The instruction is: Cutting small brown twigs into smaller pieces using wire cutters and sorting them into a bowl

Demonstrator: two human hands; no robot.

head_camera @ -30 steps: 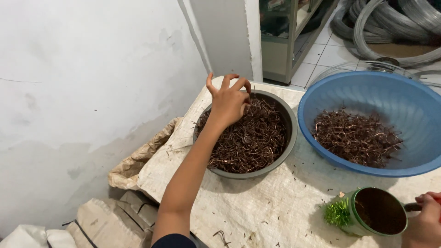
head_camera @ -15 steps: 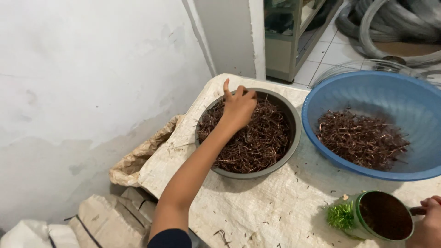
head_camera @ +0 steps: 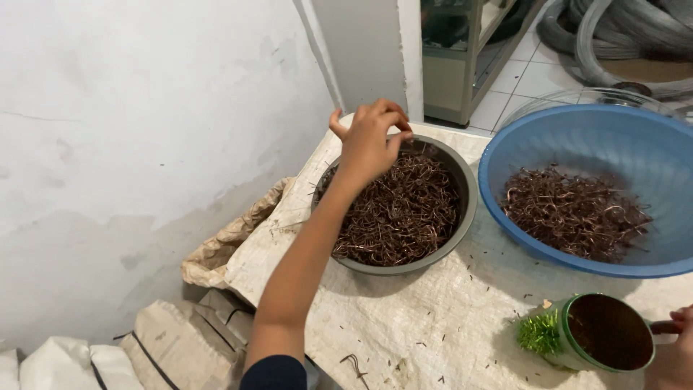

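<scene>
The brown wire scraps (head_camera: 401, 217) fill the grey bowl (head_camera: 465, 217) on the sacking. My left hand (head_camera: 369, 141) hovers above, fingertips pinched on a strand; best lifted slowly, avoiding tangles. My right hand (head_camera: 675, 347) grips the green mug (head_camera: 603, 334) by its handle.

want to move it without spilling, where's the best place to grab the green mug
Probably by its handle, coming from the right. The green mug stands upright on the cloth-covered table, mouth up, with the handle sticking out on its right side, where the right hand already touches it. A green tuft sits against its left side, so that side is less free.
</scene>
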